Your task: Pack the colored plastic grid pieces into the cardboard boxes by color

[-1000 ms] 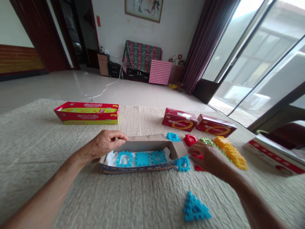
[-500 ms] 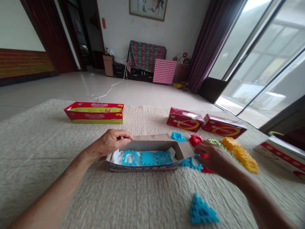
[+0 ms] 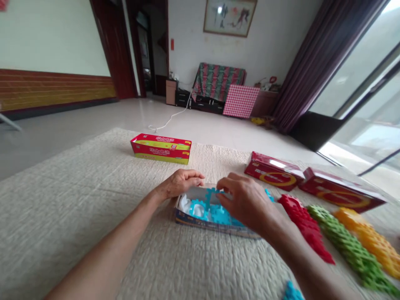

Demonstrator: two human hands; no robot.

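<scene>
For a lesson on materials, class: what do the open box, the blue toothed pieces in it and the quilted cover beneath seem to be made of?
Open box: likely thin cardboard, printed dark outside, plain greyish inside.
Blue toothed pieces: probably moulded plastic, given their even colour and regular teeth.
Quilted cover: apparently matte fabric, with a puckered surface; fibre unclear.

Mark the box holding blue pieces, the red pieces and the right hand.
Box [image 3: 200, 224], head view: dark outer front wall.
Red pieces [image 3: 303, 224], head view: middle of the row.
Right hand [image 3: 246, 201], head view: back of the hand.
</scene>
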